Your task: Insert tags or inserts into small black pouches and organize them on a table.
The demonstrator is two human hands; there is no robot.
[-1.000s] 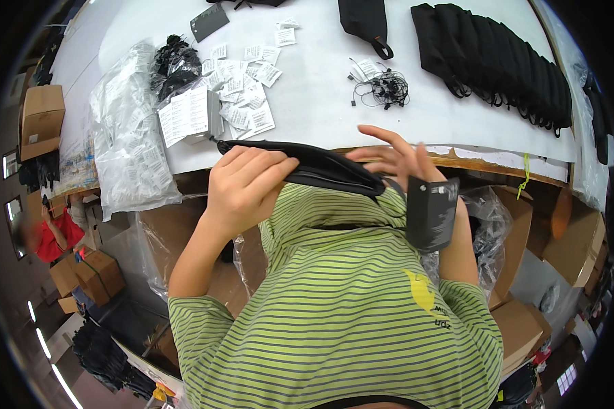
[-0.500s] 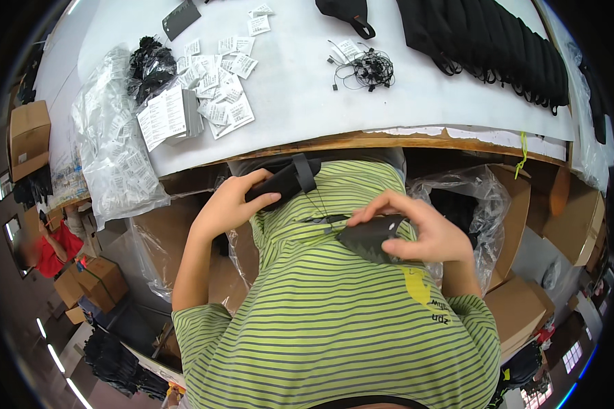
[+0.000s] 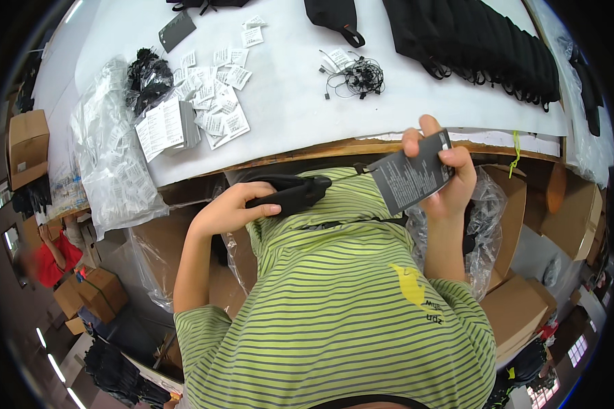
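Observation:
A folded black fabric piece (image 3: pixel 290 193) is gripped in my left hand (image 3: pixel 235 208), thumb on the near side and fingers over the far side. Between thumb and fingers, my right hand (image 3: pixel 450 170) holds a dark grey hang tag (image 3: pixel 411 176), its printed face showing. A thin black cord (image 3: pixel 351 175) runs from the tag to the fabric piece. Both hands are in front of my striped shirt, close to the table's front edge. What kind of article the black fabric is, I cannot tell.
On the white table (image 3: pixel 280 116) lie a tangle of black tag cords (image 3: pixel 357 76), loose white labels (image 3: pixel 215 82), a stack of printed cards (image 3: pixel 165 128) and a row of black fabric goods (image 3: pixel 477 54). Clear plastic bags (image 3: pixel 116 150) hang at the left. Cardboard boxes (image 3: pixel 518 317) stand below.
My right hand has risen and moved away from my body, lifting the tag and showing its printed face. The cord is stretched toward the fabric, which my left hand still holds.

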